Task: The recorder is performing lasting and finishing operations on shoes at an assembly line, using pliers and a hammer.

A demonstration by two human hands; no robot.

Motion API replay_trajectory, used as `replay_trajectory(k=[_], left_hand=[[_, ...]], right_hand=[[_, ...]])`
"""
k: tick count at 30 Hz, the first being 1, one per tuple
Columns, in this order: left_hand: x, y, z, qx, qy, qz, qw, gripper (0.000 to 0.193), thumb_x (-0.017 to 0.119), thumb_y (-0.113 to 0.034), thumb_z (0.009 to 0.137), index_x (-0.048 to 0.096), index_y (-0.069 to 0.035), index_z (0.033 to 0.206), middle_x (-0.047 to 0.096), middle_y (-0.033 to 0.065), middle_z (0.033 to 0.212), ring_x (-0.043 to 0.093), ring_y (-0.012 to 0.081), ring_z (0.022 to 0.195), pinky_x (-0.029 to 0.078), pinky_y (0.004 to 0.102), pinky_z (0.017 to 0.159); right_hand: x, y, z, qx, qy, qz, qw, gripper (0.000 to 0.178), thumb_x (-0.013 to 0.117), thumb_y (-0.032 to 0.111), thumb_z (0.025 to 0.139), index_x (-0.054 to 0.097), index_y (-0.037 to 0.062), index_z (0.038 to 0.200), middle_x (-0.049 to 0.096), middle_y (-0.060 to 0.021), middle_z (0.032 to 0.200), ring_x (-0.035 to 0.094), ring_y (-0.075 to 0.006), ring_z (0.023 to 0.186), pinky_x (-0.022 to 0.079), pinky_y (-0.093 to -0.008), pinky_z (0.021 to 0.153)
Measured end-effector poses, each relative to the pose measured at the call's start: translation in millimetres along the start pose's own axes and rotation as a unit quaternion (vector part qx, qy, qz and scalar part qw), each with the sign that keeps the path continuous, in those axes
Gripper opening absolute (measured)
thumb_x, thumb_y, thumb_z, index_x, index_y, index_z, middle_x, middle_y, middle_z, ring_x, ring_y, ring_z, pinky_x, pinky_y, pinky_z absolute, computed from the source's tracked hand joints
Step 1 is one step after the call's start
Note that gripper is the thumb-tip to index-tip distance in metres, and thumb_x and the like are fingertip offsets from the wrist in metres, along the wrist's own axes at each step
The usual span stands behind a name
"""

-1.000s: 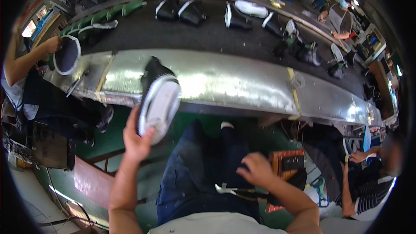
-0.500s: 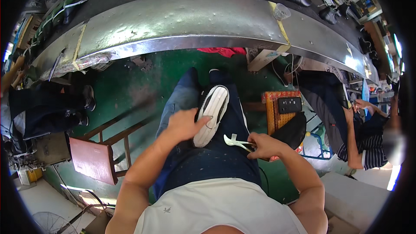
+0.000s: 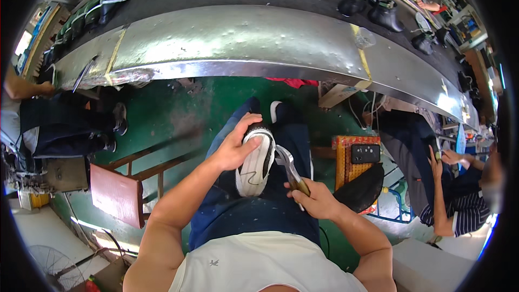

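A white shoe [image 3: 251,176] with a dark edge lies on my lap, its pale underside facing up and a dark curved line near the close end. My left hand [image 3: 235,146] is closed round its far end, the thumb pressed on the underside. Held in my right hand [image 3: 316,197] is a pair of lasting pincers [image 3: 290,167] with metal jaws and a brownish grip. The jaws are at the shoe's right edge; whether they pinch its material I cannot tell.
A long metal-edged bench [image 3: 227,35] crosses ahead, with boots [image 3: 385,16] on top. To the left stands a brown stool [image 3: 116,189]; to the right, a woven seat [image 3: 346,170] bears a black phone [image 3: 365,153]. Co-workers [image 3: 459,205] sit on both sides.
My left hand has slid up to the shoe's far end, and the shoe has shifted nearer and turned slightly. The pincers have swung upward to the shoe's right edge.
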State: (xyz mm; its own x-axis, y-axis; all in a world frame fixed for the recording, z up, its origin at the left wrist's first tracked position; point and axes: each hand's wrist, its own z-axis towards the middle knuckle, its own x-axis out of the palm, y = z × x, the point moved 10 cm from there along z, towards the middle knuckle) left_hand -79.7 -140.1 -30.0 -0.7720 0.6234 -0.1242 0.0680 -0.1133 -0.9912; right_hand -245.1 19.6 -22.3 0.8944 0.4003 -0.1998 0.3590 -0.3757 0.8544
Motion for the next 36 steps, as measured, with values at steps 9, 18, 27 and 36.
replay_trajectory(k=[9,18,27,36], left_hand=[[-51,-3,-60,-0.003,-0.119,0.063,0.991,0.066,0.056,-0.019,0.104,0.024,-0.002,0.158,0.036,0.0201,0.156,0.029,0.0341,0.15,0.022,0.0396,0.122],[-77,3,-70,0.056,-0.19,0.049,0.979,0.04,0.062,-0.013,0.099,0.054,-0.001,0.137,0.052,0.0198,0.144,0.046,0.034,0.139,0.034,0.0411,0.116],[-64,5,-67,0.026,-0.129,0.036,0.991,0.044,0.068,-0.01,0.096,0.055,-0.004,0.137,0.05,0.0164,0.149,0.039,0.0324,0.146,0.028,0.0422,0.121],[-59,0,-60,0.021,-0.172,0.039,0.984,0.044,0.061,-0.001,0.096,0.054,-0.002,0.139,0.052,0.0134,0.145,0.043,0.023,0.141,0.029,0.0359,0.118]], right_hand=[[52,46,67,-0.048,0.155,0.168,0.972,0.029,0.056,0.019,0.103,0.059,0.0004,0.125,0.067,-0.0087,0.104,0.062,-0.0116,0.081,0.051,-0.0291,0.071],[59,34,104,-0.046,0.067,-0.088,0.993,0.025,0.06,0.02,0.101,0.059,-0.0009,0.114,0.068,-0.013,0.09,0.068,-0.0257,0.078,0.054,-0.0395,0.071],[44,52,69,-0.184,-0.1,-0.245,0.947,0.028,0.064,0.019,0.097,0.058,-0.0008,0.114,0.066,-0.0229,0.095,0.067,-0.0433,0.09,0.053,-0.0494,0.076],[34,51,48,-0.022,0.067,-0.128,0.989,0.029,0.058,0.022,0.1,0.056,-0.0031,0.116,0.067,-0.0204,0.088,0.069,-0.0366,0.084,0.056,-0.0411,0.075]])
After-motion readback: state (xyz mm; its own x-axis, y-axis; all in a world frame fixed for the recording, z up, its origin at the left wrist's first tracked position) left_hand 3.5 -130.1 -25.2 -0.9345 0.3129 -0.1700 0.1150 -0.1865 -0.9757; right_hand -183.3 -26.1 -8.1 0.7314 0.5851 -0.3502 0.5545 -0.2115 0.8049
